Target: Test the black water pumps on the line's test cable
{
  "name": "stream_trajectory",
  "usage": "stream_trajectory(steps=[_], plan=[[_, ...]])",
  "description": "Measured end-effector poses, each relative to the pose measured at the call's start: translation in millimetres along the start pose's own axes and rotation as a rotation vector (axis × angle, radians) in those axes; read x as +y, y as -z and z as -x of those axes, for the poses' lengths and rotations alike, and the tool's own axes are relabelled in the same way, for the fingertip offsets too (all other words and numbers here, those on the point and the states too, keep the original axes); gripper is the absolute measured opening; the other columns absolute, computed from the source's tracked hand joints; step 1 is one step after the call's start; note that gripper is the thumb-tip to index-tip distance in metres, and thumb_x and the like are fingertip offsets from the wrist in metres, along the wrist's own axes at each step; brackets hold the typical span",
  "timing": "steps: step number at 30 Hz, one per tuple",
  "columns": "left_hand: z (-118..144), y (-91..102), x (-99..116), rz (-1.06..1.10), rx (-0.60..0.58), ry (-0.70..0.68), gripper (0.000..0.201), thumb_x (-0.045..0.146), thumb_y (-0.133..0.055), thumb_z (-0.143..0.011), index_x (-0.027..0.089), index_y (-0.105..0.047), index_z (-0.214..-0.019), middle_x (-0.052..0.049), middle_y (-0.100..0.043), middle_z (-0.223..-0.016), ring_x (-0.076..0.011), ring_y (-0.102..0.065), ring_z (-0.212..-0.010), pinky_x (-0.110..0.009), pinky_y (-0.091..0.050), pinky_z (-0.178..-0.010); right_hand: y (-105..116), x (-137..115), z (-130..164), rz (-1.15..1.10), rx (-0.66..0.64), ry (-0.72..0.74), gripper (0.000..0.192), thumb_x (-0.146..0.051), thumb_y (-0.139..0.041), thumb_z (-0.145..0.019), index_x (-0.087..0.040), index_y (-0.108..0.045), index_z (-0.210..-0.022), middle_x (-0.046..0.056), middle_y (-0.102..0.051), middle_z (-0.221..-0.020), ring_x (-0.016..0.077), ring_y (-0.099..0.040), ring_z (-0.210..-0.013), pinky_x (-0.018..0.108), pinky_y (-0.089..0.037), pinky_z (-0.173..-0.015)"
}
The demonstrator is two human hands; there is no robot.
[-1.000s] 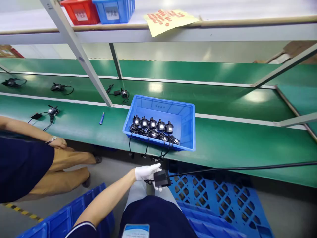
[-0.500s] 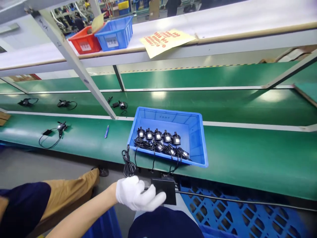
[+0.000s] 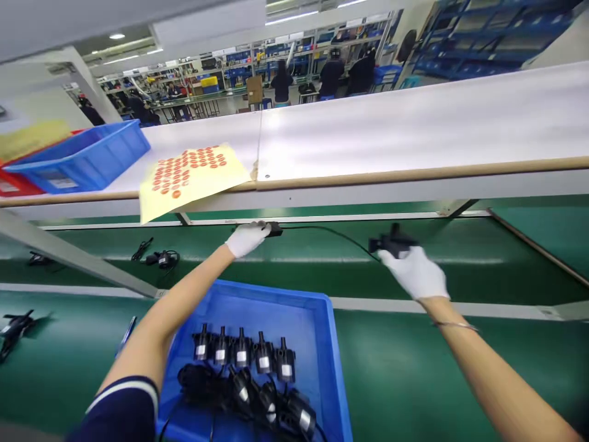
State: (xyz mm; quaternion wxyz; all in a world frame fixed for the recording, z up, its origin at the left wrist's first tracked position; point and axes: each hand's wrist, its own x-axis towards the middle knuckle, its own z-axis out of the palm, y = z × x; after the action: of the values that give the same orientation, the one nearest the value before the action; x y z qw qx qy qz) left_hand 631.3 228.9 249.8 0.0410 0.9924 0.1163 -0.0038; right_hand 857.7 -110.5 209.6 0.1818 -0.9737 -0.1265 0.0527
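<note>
My left hand (image 3: 251,239), in a white glove, is stretched over the back green strip and closed on a small black box (image 3: 275,229). From that box a black cable (image 3: 326,229) runs in a loose curve to my right hand's side. My right hand (image 3: 418,273), also gloved, grips a small black pump (image 3: 393,241), blurred by motion. Below my left arm stands a blue bin (image 3: 338,368). In it are an upright row of similar pumps (image 3: 242,348) with white labels, and more pumps lying among bundled cables (image 3: 202,383).
A white shelf (image 3: 391,135) crosses above the green surface. It carries a blue box (image 3: 87,159), a red box (image 3: 18,184) and a yellow sticker sheet (image 3: 188,178) overhanging its edge. Another pump (image 3: 163,259) lies at left behind a slanted post (image 3: 78,255). People sit in the background.
The view has tilted up and come closer to the shelf. My left hand has gone from low by my lap to over the back strip. My right hand has come into view with a pump.
</note>
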Motion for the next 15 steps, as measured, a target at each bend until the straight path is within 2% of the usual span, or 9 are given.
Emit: stream_trajectory(steps=[2,4,6,8,9,11,13,15], plan=[[-49.4,-36.2,14.9,-0.009,-0.046,0.055,0.034,0.02,-0.045,-0.101,0.012,-0.057,-0.132,-0.02,-0.055,-0.132,-0.0281,-0.061,-0.114,-0.043,-0.053,-0.091,-43.6,-21.5,-25.8,0.047,-0.089,0.024,0.06,-0.06,-0.059,-0.091,-0.009,-0.059,-0.124,0.02,-0.072,-0.105,0.0306,-0.071,-0.097,0.037,-0.048,-0.079],[-78.0,-79.7,35.1,0.001,-0.134,0.08,0.034,0.029,-0.056,-0.1,0.014,-0.057,-0.13,-0.015,-0.057,-0.133,-0.0258,-0.062,-0.113,-0.044,-0.055,-0.092,-90.3,-37.5,-36.6,0.096,-0.196,0.034,0.053,-0.056,-0.062,-0.092,-0.011,-0.06,-0.121,0.015,-0.072,-0.105,0.0257,-0.07,-0.094,0.036,-0.05,-0.082],[-89.8,-120.2,52.8,0.034,-0.247,0.078,0.036,0.035,-0.062,-0.097,0.017,-0.059,-0.128,-0.01,-0.061,-0.131,-0.0234,-0.064,-0.11,-0.045,-0.057,-0.093,-132.8,-47.7,-37.1,0.152,-0.299,0.04,0.046,-0.052,-0.063,-0.095,-0.012,-0.062,-0.117,0.011,-0.07,-0.105,0.0209,-0.068,-0.09,0.037,-0.053,-0.084],[-90.6,-148.6,61.1,0.085,-0.363,0.081,0.035,0.036,-0.064,-0.096,0.016,-0.061,-0.125,-0.01,-0.063,-0.127,-0.0228,-0.065,-0.108,-0.044,-0.057,-0.092,-161.6,-53.2,-33.3,0.206,-0.388,0.042,0.042,-0.05,-0.062,-0.097,-0.013,-0.064,-0.115,0.008,-0.069,-0.104,0.0184,-0.067,-0.088,0.037,-0.055,-0.084],[-88.2,-156.6,60.4,0.116,-0.411,0.089,0.034,0.036,-0.064,-0.096,0.016,-0.062,-0.124,-0.01,-0.064,-0.126,-0.0228,-0.065,-0.108,-0.044,-0.057,-0.093,-168.4,-54.8,-31.3,0.228,-0.423,0.05,0.041,-0.051,-0.06,-0.098,-0.013,-0.064,-0.114,0.008,-0.069,-0.104,0.0181,-0.067,-0.088,0.037,-0.055,-0.084],[-78.4,-159.7,50.4,0.185,-0.464,0.121,0.035,0.037,-0.066,-0.095,0.015,-0.063,-0.122,-0.01,-0.064,-0.125,-0.0234,-0.065,-0.11,-0.046,-0.056,-0.095,-166.2,-57.6,-27.4,0.258,-0.46,0.088,0.046,-0.054,-0.055,-0.1,-0.012,-0.064,-0.114,0.009,-0.069,-0.105,0.0187,-0.067,-0.09,0.038,-0.055,-0.084],[-59.8,-148.7,34.5,0.264,-0.44,0.169,0.036,0.037,-0.066,-0.094,0.015,-0.063,-0.123,-0.011,-0.064,-0.127,-0.0251,-0.063,-0.114,-0.049,-0.053,-0.1,-147.7,-60.9,-17.7,0.267,-0.456,0.171,0.049,-0.056,-0.046,-0.103,-0.012,-0.061,-0.121,0.011,-0.068,-0.111,0.0202,-0.067,-0.096,0.039,-0.054,-0.087],[-29.3,-129.6,22.0,0.359,-0.343,0.221,0.037,0.038,-0.063,-0.096,0.015,-0.062,-0.126,-0.012,-0.062,-0.132,-0.0261,-0.061,-0.12,-0.049,-0.047,-0.107,-124.0,-64.9,9.3,0.266,-0.451,0.306,0.046,-0.049,-0.035,-0.108,-0.014,-0.058,-0.128,0.012,-0.067,-0.118,0.0213,-0.066,-0.102,0.037,-0.052,-0.089]])
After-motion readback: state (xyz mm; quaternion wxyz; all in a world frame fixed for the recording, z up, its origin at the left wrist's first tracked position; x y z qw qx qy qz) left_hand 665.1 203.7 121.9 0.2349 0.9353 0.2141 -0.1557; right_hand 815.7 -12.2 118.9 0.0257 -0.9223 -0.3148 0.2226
